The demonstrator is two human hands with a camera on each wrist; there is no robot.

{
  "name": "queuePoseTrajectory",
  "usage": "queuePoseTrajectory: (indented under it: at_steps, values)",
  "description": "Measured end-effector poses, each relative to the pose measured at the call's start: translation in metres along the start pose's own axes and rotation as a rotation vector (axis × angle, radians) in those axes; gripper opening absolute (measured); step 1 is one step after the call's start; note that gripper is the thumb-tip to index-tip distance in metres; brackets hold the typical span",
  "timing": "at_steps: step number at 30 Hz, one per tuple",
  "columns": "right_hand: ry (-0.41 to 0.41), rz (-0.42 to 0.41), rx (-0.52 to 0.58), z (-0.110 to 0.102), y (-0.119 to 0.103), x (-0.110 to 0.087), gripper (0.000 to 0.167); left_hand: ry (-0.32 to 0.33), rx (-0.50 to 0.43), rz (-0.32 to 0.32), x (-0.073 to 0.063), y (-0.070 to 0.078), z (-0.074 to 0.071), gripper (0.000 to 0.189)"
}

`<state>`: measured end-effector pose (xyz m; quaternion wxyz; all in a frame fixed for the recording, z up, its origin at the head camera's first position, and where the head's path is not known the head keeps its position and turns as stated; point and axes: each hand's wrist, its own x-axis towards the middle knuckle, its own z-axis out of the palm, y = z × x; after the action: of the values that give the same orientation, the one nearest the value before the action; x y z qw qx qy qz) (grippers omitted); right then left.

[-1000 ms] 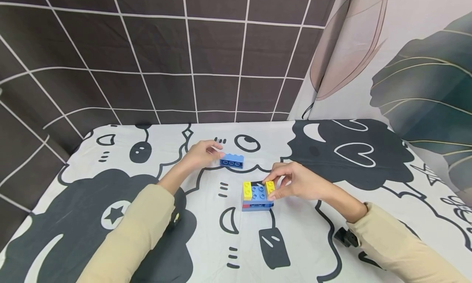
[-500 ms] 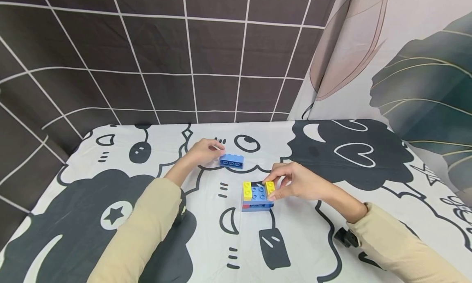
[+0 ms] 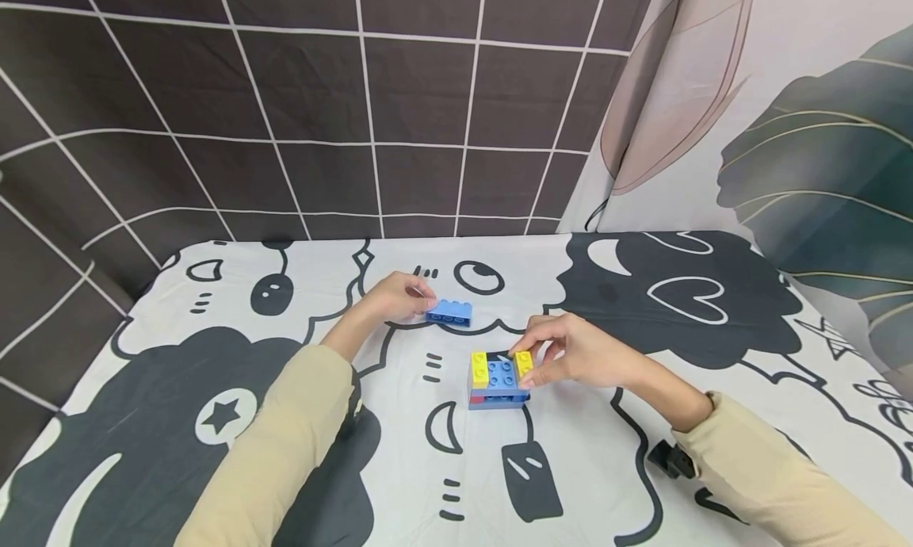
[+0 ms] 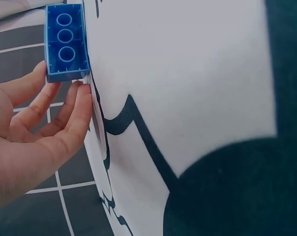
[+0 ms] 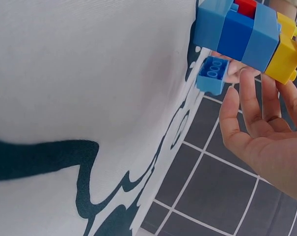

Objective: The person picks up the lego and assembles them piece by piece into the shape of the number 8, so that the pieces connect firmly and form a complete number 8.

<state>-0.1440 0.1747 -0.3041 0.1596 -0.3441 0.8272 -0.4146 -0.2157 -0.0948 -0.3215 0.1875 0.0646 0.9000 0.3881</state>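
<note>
My left hand [image 3: 392,300] pinches the left end of a blue toy building brick [image 3: 451,313] above the stack. In the left wrist view the hollow underside with round tubes of the blue brick [image 4: 66,37] faces the camera, thumb at its corner. Nearer to me sits a stack of blue bricks [image 3: 501,374] with a red brick [image 5: 245,7] partly visible between layers. Yellow bricks cap both its ends; the left one [image 3: 479,370] is untouched. My right hand [image 3: 578,349] pinches the right yellow brick [image 3: 524,361], thumb in front and a finger behind.
A white cloth with black cartoon drawings [image 3: 449,420] covers the table. Behind it hangs a dark curtain with white grid lines [image 3: 421,95]; a leaf-patterned curtain [image 3: 820,174] is on the right. A black device [image 3: 670,458] sits at the right wrist.
The blue brick in my left hand has tipped so more of its studded top shows, and the left forearm has shifted slightly right. My right hand and the stack stay put.
</note>
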Motion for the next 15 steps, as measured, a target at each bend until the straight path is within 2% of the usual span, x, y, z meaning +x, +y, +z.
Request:
queuePoseTrajectory:
  at_steps: [9, 15]
  values:
    - [-0.001, -0.011, 0.003, -0.0003, 0.0008, 0.0002, 0.035, -0.050, -0.035, 0.000, -0.0027, -0.0039, -0.0023, 0.021]
    - [0.000, -0.005, 0.000, 0.0000, 0.0005, -0.0001, 0.035, -0.073, -0.059, 0.022, -0.0044, -0.0047, -0.0026, 0.032]
